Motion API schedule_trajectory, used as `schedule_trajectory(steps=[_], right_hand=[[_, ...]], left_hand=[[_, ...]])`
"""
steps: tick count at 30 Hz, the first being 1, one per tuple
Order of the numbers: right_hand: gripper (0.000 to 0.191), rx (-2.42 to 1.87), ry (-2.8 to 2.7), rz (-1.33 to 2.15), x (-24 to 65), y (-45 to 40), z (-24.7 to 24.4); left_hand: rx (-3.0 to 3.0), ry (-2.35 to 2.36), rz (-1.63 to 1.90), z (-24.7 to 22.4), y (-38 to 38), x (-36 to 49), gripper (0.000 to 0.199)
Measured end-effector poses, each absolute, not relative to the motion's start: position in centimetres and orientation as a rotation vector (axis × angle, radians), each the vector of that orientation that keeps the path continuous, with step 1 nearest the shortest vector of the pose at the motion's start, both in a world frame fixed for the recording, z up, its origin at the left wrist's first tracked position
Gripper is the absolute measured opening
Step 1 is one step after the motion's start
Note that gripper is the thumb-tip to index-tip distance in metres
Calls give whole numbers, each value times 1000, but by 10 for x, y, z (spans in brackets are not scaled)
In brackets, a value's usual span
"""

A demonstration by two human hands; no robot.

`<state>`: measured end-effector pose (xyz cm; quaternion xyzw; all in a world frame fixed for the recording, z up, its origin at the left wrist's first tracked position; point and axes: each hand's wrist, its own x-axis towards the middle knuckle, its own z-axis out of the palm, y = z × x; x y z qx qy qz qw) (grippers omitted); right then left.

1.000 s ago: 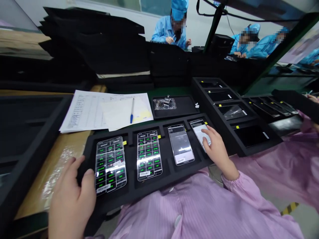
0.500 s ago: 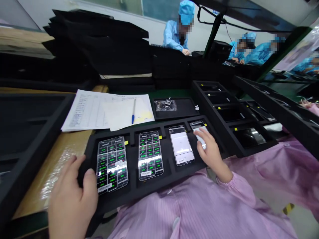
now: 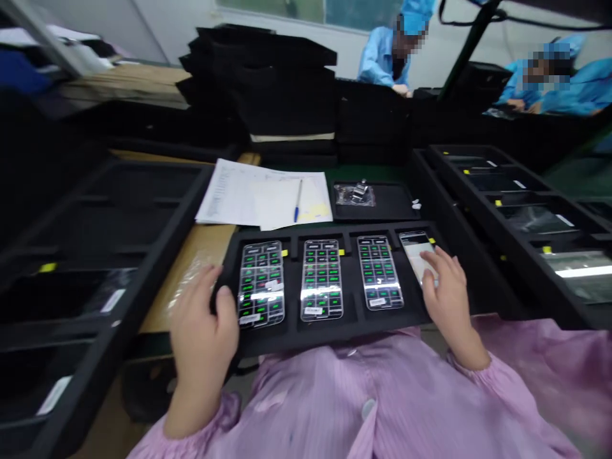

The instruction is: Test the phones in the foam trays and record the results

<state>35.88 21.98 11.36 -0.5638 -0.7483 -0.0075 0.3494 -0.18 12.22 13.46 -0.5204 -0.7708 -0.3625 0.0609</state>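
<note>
Several lit phones lie in a black foam tray (image 3: 351, 255). Green-marked grids show on the left phone (image 3: 261, 284), the second phone (image 3: 322, 279) and the third phone (image 3: 380, 273). The rightmost phone (image 3: 415, 254) has a mostly white screen, partly hidden by my right hand (image 3: 445, 287), whose fingers are apart over it. Whether a fingertip touches the glass cannot be made out. My left hand (image 3: 203, 331) is at the tray's left end, thumb and fingers spread, holding nothing.
Behind the tray are papers (image 3: 229, 194), a blue pen (image 3: 298, 203) and a small black tray (image 3: 396, 203) with a plastic bag (image 3: 354, 194). Trays of phones flank both sides. Black trays are stacked (image 3: 282, 89) behind; people in blue work beyond.
The view has swung left, so the scene sits further right. The third phone's screen went from white to a green-marked grid. My right hand remains over the rightmost phone.
</note>
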Motion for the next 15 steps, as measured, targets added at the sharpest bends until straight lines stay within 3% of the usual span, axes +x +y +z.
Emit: schedule_trajectory(steps=[7,15], right_hand=[[36,-702,-2380,443,292,192,134],[33,-474,-2569,383,279,182,126]], left_hand=[[-1858,-2036,-1100,133,93,-3,31],[-2228,-1730,-1047,120,66,-2,32]])
